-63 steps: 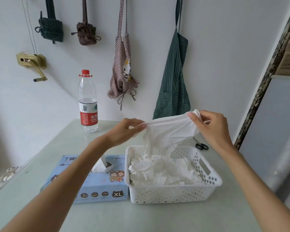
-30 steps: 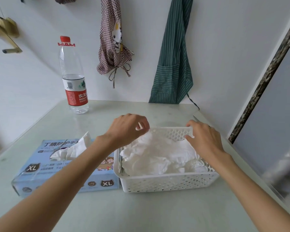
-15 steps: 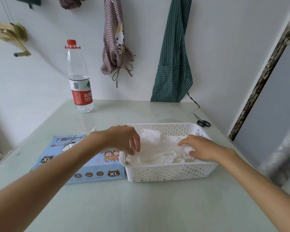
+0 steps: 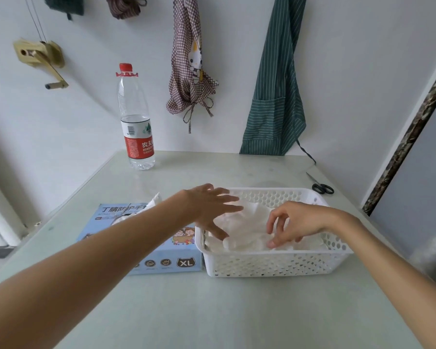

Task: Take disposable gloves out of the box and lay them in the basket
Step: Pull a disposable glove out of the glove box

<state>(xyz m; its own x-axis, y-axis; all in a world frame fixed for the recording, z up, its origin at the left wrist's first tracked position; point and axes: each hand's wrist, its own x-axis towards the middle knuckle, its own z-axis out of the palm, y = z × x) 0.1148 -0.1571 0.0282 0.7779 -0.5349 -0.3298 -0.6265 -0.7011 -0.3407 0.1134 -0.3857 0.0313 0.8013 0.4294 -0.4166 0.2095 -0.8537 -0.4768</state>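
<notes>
While my left hand [image 4: 212, 210] hovers with fingers spread over the basket [image 4: 275, 263], my right hand [image 4: 295, 222] touches the white gloves [image 4: 249, 222] piled inside with loosely curled fingertips, probably flattening them; another glove [image 4: 154, 201] pokes from the box [image 4: 146, 238] alongside.

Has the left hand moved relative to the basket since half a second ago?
Yes. The left hand has lifted off the gloves and spread its fingers, and it now hovers over the basket's left end, a little farther toward the back rim than before.
</notes>
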